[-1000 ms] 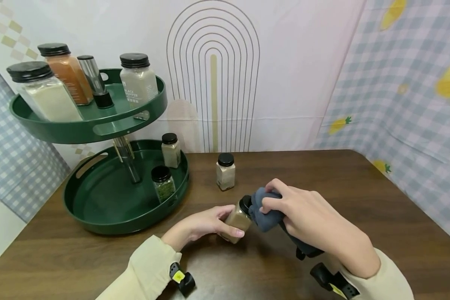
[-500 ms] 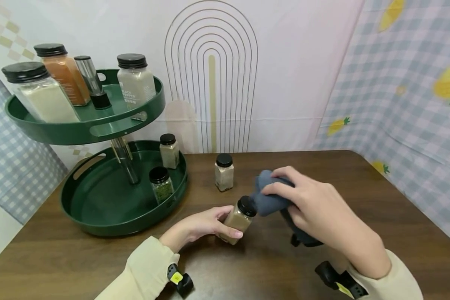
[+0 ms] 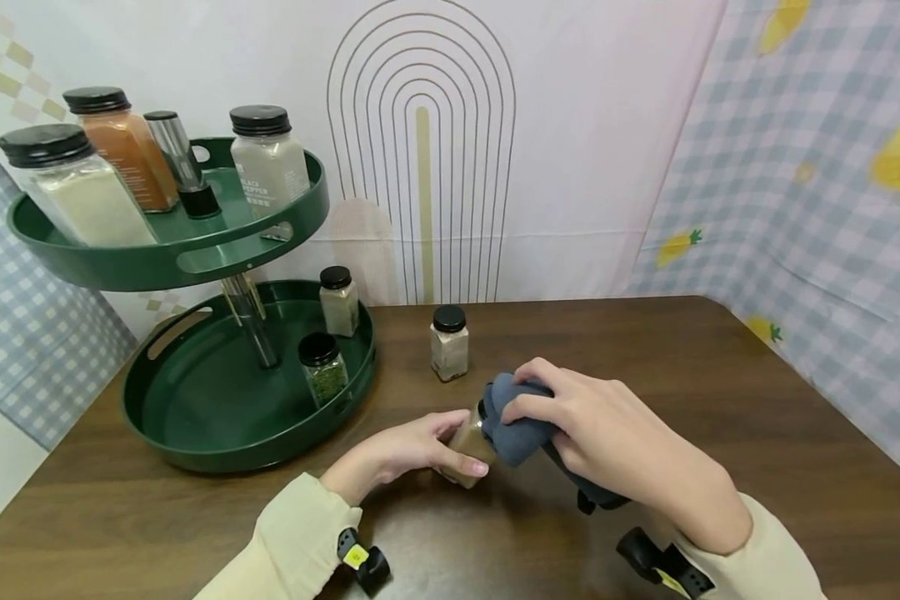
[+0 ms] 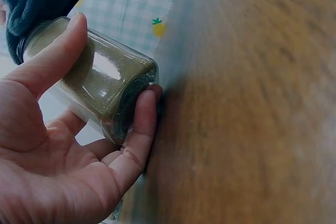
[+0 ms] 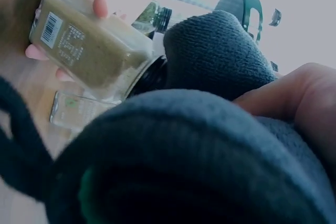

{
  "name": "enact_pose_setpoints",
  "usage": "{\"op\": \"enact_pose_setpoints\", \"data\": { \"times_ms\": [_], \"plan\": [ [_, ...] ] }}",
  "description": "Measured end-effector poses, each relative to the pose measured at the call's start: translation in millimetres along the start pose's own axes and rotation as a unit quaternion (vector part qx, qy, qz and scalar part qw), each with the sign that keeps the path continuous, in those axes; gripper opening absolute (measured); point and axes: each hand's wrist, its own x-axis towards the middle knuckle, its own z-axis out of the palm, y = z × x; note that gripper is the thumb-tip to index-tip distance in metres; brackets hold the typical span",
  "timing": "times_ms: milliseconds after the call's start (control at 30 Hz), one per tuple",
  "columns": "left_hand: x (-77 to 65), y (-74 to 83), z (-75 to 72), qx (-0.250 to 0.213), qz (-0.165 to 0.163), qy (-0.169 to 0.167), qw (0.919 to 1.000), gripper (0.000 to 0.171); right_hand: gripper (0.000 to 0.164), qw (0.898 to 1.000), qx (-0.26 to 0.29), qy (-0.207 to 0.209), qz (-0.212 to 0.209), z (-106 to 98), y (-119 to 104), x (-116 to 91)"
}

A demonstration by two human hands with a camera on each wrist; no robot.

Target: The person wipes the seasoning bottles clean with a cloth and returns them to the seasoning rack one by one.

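Observation:
My left hand (image 3: 412,451) grips a small square glass spice jar (image 3: 469,447) of brownish powder, tilted with its lid end up to the right. In the left wrist view, thumb and fingers hold the jar's (image 4: 107,74) body and base near the tabletop. My right hand (image 3: 611,429) holds a bunched blue-grey cloth (image 3: 519,427), which lies against the jar's black lid and mostly covers it in the head view. From the right wrist, the jar's (image 5: 92,45) barcode label shows, and the cloth (image 5: 215,56) touches the lid.
A two-tier green tray stand (image 3: 217,457) stands at left. Larger jars and a silver-black cylinder (image 3: 183,167) are on top; two small jars (image 3: 324,371) are below. Another small jar (image 3: 449,346) stands on the wooden table (image 3: 607,342) behind my hands.
Half a second ago the cloth was drawn up and right, baring the black lid. Now my right hand has brought it back down-left over the lid. The left hand stays nearly still.

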Motion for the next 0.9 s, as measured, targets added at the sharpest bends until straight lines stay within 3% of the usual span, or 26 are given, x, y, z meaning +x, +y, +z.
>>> {"op": "enact_pose_setpoints", "data": {
  "times_ms": [333,733,800,900],
  "plan": [
    [-1.0,-2.4,1.7,-0.032,-0.003,0.001,0.9995,0.033,0.044,0.999,-0.01,-0.033,0.029,-4.2,2.6,-4.3],
    [-0.7,-4.0,1.6,-0.026,0.001,0.003,0.9996,0.036,0.042,0.992,-0.036,-0.081,0.09,-3.0,11.5,-5.6],
    [-0.6,-3.9,1.7,-0.026,0.002,0.002,0.9997,0.036,0.042,0.991,-0.042,-0.081,0.101,-4.7,12.5,-5.6],
    [-0.4,-3.8,1.7,-0.027,0.001,0.002,0.9996,0.036,0.042,0.992,-0.043,-0.047,0.106,-6.9,13.5,-4.5]
  ]
}}
